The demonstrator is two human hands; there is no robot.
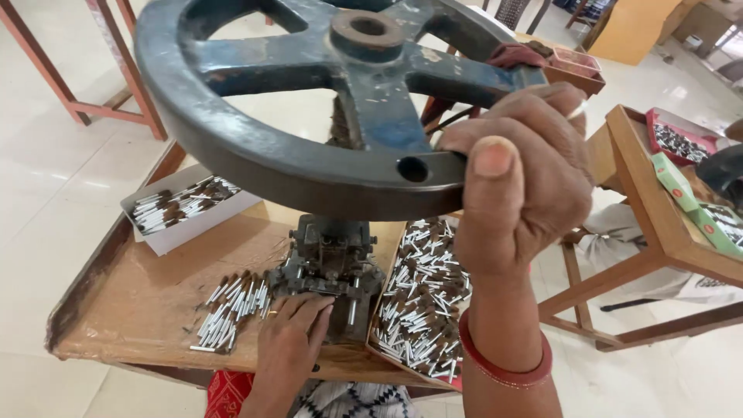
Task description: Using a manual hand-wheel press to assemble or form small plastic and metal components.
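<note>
My right hand [522, 182] grips the rim of a big dark blue iron handwheel [309, 166] that fills the top of the view; a red bangle sits on that wrist. Below the wheel stands a small dark metal press [329, 259] on a wooden table [147, 302]. My left hand [292, 333] rests at the front of the press base, fingers bent down against it; whether it holds a piece is hidden. A loose pile of small silver-and-brown pins [232, 306] lies just left of that hand.
A tray [422, 298] heaped with the same pins sits right of the press. A white box [182, 205] with more pins stands at the table's back left. A second wooden table [665, 209] with green packets and a red tray is at the right.
</note>
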